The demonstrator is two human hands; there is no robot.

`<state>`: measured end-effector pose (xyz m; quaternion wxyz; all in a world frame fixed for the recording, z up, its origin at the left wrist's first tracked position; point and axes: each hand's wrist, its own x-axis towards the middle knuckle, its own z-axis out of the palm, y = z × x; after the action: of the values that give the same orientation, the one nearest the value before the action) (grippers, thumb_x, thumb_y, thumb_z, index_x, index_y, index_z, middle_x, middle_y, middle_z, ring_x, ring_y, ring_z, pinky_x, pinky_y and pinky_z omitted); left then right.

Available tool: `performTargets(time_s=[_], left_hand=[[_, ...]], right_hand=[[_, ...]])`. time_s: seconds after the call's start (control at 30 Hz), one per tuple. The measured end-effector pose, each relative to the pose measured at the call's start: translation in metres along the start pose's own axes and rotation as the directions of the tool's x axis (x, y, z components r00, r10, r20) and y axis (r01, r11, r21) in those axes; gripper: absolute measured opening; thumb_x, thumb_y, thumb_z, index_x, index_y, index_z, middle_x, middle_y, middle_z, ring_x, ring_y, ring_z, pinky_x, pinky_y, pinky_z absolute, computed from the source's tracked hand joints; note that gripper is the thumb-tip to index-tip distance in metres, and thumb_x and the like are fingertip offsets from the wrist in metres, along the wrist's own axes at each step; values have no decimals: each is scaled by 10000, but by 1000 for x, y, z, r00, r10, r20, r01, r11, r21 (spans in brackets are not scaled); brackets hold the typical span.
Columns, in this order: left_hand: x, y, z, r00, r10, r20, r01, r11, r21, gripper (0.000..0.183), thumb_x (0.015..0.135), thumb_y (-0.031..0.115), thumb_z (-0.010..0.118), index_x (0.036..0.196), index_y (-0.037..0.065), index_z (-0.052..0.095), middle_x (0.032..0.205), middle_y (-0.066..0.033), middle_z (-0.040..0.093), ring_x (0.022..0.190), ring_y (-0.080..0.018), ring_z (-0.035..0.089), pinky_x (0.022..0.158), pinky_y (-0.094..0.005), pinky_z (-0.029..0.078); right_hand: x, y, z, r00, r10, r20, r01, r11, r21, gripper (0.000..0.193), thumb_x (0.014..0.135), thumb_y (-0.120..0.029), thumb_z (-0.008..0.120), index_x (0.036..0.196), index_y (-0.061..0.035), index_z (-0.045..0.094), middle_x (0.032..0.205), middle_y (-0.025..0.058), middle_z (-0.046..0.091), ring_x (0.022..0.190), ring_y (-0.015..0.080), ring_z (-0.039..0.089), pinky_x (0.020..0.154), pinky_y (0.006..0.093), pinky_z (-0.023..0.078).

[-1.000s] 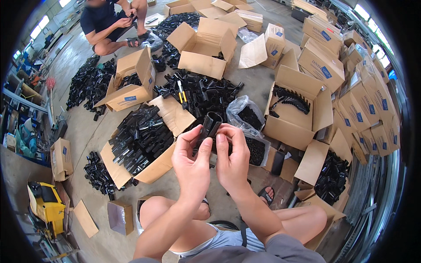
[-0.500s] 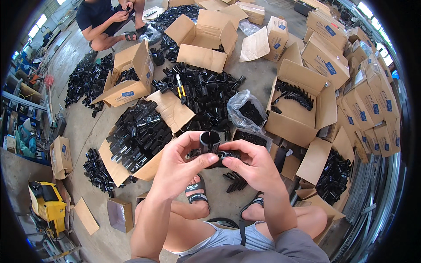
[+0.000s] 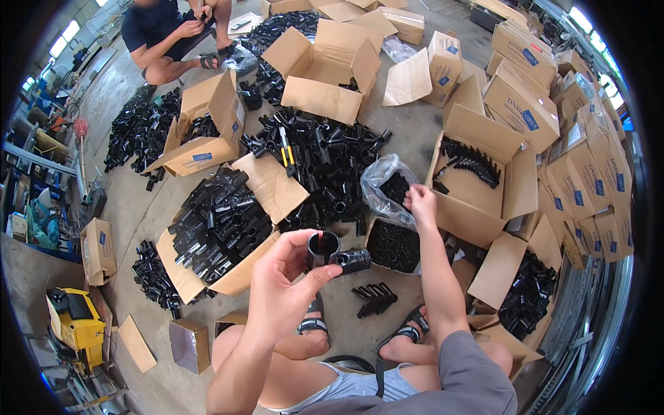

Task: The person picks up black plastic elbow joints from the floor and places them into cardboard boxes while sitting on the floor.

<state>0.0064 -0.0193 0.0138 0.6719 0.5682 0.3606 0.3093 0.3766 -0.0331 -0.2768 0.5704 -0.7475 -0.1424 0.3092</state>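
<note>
My left hand (image 3: 278,280) grips a black T-shaped pipe fitting (image 3: 355,260) between thumb and fingers. Its wide round opening faces up, and a shorter tube points to the right. Out to the right, my right hand (image 3: 422,205) is at the edge of a clear plastic bag (image 3: 375,170) of small black parts. Its fingers are bent together, and I cannot make out what is between them. Just below that bag stands an open box (image 3: 374,268) full of tiny black pieces. Several similar black fittings (image 3: 374,299) lie in a row on the floor near my feet.
A large carton (image 3: 476,207) with a curved row of black parts stands right of the bag. Yellow-handled pliers (image 3: 287,153) rest on a big heap of black fittings (image 3: 332,166). Stacked cartons (image 3: 577,166) line the right side. Another person (image 3: 173,34) works at the upper left.
My right hand has left the fitting and moved up and right to the plastic bag. The fitting stays in my left hand, with its side tube now in plain sight.
</note>
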Motion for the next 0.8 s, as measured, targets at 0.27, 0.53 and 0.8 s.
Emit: performTargets(time_s=[0.27, 0.53, 0.8], left_hand=[[13, -9, -10, 980, -29, -198, 7, 994, -113, 387, 900, -17, 739, 1244, 2, 565, 1173, -110, 692, 1048, -138, 663, 933, -293, 549], [23, -11, -3, 967, -88, -240, 50, 986, -161, 394, 888, 82, 776, 1222, 12, 579, 1150, -122, 699, 1099, -200, 662, 1001, -353, 512], [25, -8, -8, 945, -175, -278, 71, 935, -347, 304, 1012, 157, 627, 1273, 12, 567, 1216, -129, 663, 1118, -211, 659, 976, -373, 541]], right_hand=[[38, 60, 63, 991, -122, -48, 48, 681, -731, 339, 837, -205, 773, 1133, -77, 667, 1048, 217, 723, 1044, 381, 684, 907, 463, 522], [53, 72, 56, 991, -124, -50, 59, 741, -669, 231, 837, -215, 772, 1004, -67, 715, 1037, 204, 725, 1045, 391, 678, 900, 477, 516], [17, 33, 71, 915, -342, -213, 210, 856, -472, 190, 938, -178, 660, 1052, -25, 663, 980, 183, 723, 914, 330, 699, 837, 420, 540]])
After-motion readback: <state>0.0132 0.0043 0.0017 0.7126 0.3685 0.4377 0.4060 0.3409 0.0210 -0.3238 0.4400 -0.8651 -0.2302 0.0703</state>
